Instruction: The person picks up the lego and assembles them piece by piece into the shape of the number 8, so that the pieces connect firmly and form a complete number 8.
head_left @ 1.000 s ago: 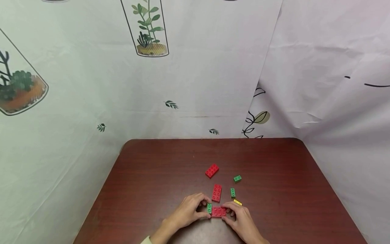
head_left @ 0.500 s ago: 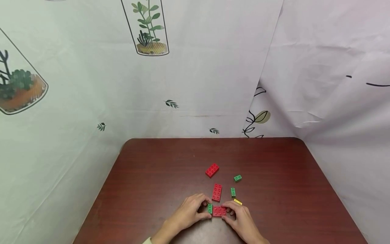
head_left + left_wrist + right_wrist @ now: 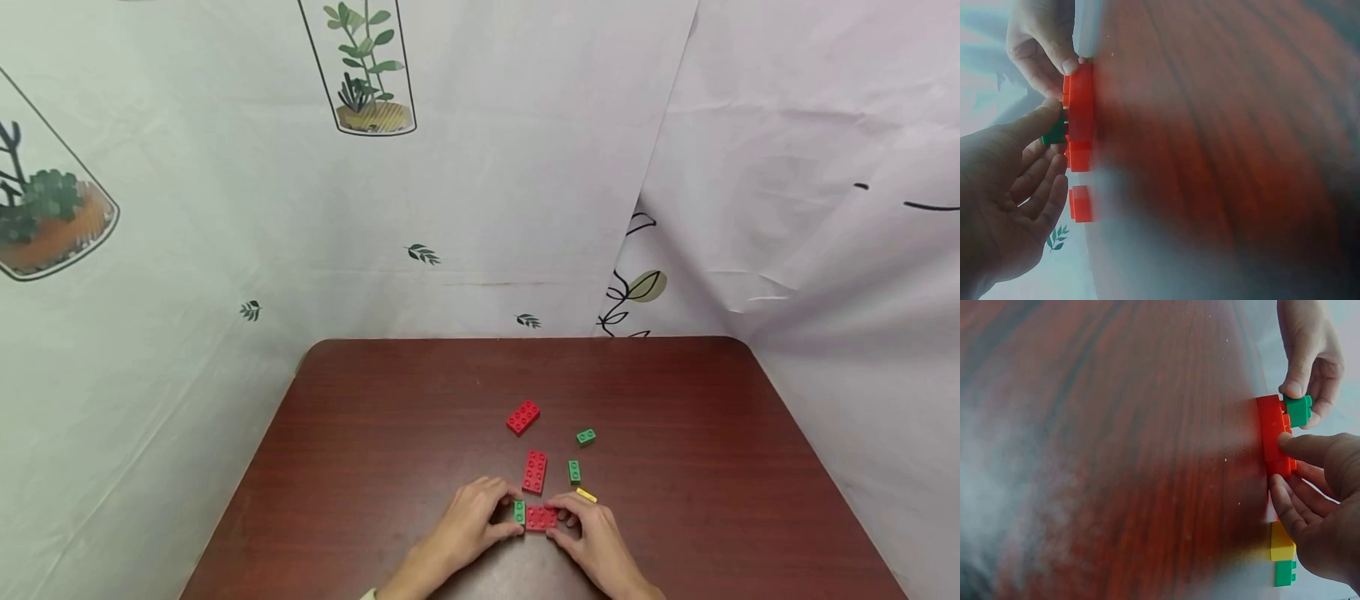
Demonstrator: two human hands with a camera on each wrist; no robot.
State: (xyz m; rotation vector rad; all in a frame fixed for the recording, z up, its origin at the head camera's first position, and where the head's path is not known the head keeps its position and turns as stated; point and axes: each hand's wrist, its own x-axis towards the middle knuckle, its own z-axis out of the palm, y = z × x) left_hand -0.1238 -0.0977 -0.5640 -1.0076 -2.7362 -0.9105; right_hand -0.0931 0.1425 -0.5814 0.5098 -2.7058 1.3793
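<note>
Between the left hand's (image 3: 476,514) thumb and fingers is a small green building brick (image 3: 519,512), pinched at its two ends. It sits at the studs on the left end of a red brick (image 3: 542,518) lying flat on the table. In the right wrist view the green brick (image 3: 1298,411) looks slightly tilted against the red brick's (image 3: 1272,434) studs; whether it is fully seated I cannot tell. The right hand (image 3: 596,533) grips the red brick's right part, thumb on the near side and fingertips on the far side.
Just beyond lies a second red brick (image 3: 535,472), with a third red brick (image 3: 523,417) farther back. Two green bricks, one nearer (image 3: 574,472) and one farther (image 3: 586,437), lie to the right. A yellow brick (image 3: 587,495) sits close beside the right hand's fingers.
The left hand and the green brick have shifted slightly right, covering a little more of the red brick's left end. The right hand keeps its grip, almost still.
</note>
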